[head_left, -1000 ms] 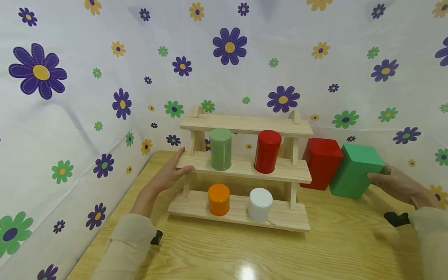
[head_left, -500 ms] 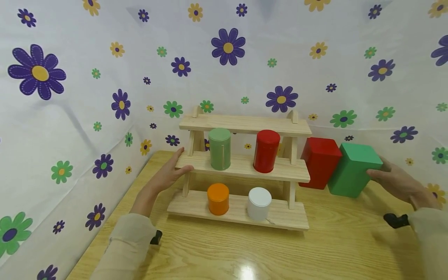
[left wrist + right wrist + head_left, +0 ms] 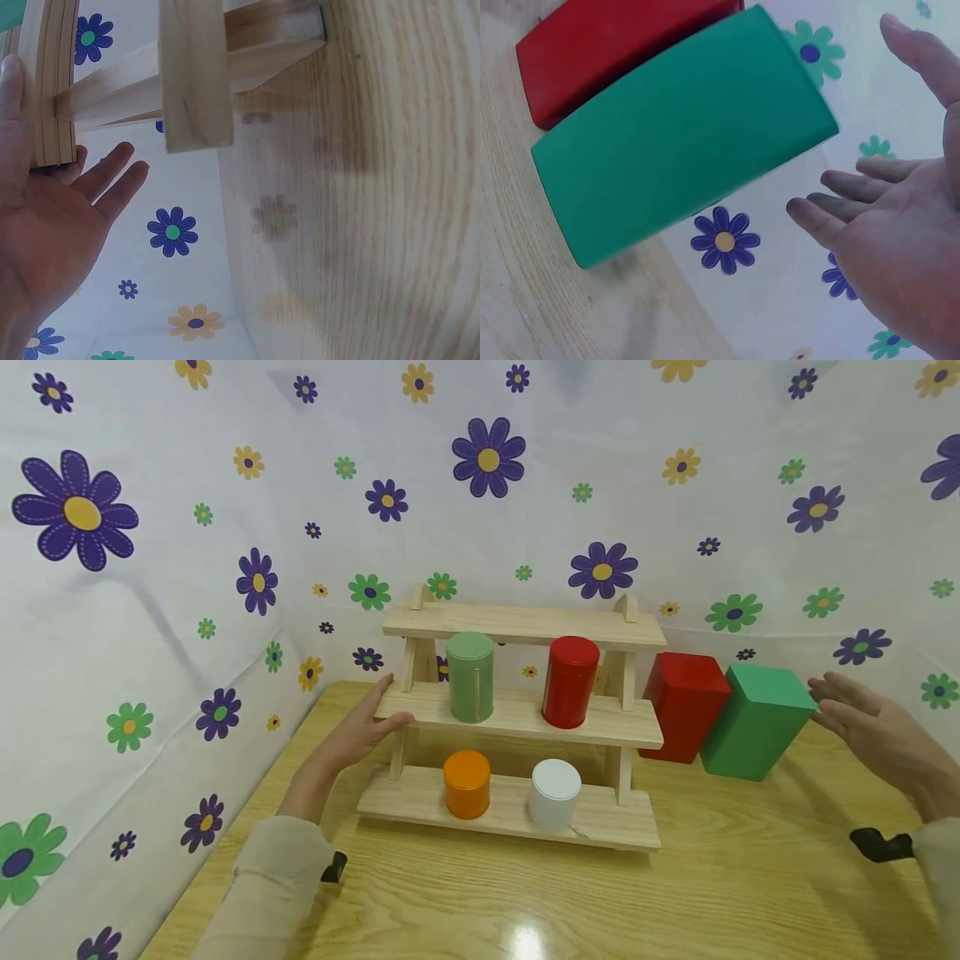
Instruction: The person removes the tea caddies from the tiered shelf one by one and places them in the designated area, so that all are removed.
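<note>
A three-tier wooden display shelf stands on the table. My left hand rests at the left end of its middle tier. In the left wrist view the thumb lies along the plank, and two fingers extend straight past it. On the right, a green box leans against a red box. Just right of the green box, apart from it, my right hand is held with spread, straight fingers and no object in it.
On the middle tier stand a green canister and a red canister. Below them are an orange canister and a white canister. Flower-printed cloth hangs behind and to the left of the wooden table.
My right hand has let go of the green box and drawn away to the right, its fingers straightening. The left hand stays at the shelf; both boxes stay leaning.
</note>
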{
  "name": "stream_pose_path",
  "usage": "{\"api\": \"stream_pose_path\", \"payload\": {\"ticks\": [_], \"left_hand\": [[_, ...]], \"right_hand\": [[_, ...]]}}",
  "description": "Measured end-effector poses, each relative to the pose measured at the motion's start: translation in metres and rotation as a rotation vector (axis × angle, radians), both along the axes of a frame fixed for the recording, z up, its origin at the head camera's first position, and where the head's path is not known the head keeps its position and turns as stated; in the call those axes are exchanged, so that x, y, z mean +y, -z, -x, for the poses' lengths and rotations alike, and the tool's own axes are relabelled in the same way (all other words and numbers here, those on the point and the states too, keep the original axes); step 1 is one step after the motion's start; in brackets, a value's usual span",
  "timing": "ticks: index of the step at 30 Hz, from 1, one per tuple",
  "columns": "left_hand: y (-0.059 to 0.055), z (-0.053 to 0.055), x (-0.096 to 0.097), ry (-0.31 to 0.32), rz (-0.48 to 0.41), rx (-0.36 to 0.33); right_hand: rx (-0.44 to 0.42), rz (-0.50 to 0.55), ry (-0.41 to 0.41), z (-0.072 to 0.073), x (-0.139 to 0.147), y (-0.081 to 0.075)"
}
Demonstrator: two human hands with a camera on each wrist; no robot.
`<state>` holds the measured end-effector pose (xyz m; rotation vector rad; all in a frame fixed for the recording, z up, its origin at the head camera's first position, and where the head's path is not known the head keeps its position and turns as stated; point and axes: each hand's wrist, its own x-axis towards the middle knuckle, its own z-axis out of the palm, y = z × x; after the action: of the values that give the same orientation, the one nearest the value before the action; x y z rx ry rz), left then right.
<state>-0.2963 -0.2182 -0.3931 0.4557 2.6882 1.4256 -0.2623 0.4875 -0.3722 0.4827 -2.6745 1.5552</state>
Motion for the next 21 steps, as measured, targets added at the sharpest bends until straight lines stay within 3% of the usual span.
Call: {"api": "stream_pose_path", "payload": {"ticks": [10,17,21], "left_hand": [[0.003,0.0,-0.002,-0.008,0.004,0.003],[0.004,0.002,-0.002,-0.017,-0.006,-0.003],[0.0,-0.001,-0.001,-0.013,-0.014,-0.007]], "right_hand": [[0.062,-0.068,0.058,-0.024,-0.007,-0.012],[0.098,0.017,0.077,-0.032,-0.01,-0.019],[0.113,0.096,0.073,-0.025,0.001,-0.01]]}}
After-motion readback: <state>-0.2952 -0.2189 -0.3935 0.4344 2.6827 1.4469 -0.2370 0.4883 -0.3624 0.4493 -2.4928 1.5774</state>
